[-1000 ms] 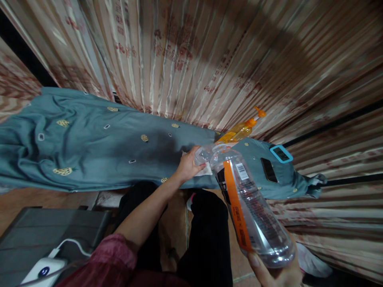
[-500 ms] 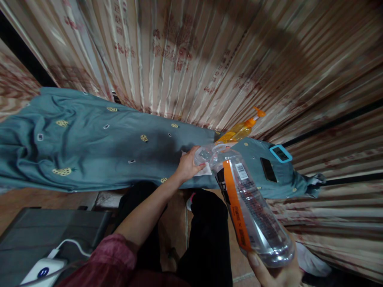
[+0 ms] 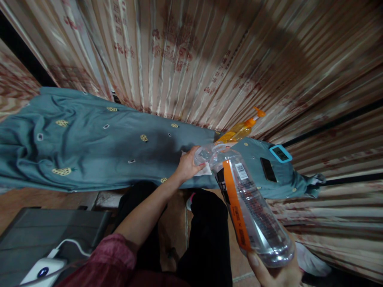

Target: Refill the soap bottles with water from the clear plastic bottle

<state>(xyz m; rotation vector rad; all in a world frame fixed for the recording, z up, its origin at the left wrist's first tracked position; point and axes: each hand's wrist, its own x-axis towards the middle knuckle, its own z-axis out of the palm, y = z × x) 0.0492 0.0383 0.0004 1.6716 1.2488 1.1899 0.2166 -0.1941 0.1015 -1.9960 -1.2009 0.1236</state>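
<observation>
You're in a home, likely a bedroom. Patterned satin curtains (image 3: 185, 59) hang from twelve round to three o'clock, a teal printed bedsheet (image 3: 89, 147) spreads at ten, a pump bottle (image 3: 239, 129) and phone (image 3: 268, 169) lie at one, and a charging power bank (image 3: 42, 272) at seven.

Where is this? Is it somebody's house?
Probably a room in a home. Long patterned curtains hang behind a table under a blue cloth, where a phone and a soap pump bottle lie.
</observation>
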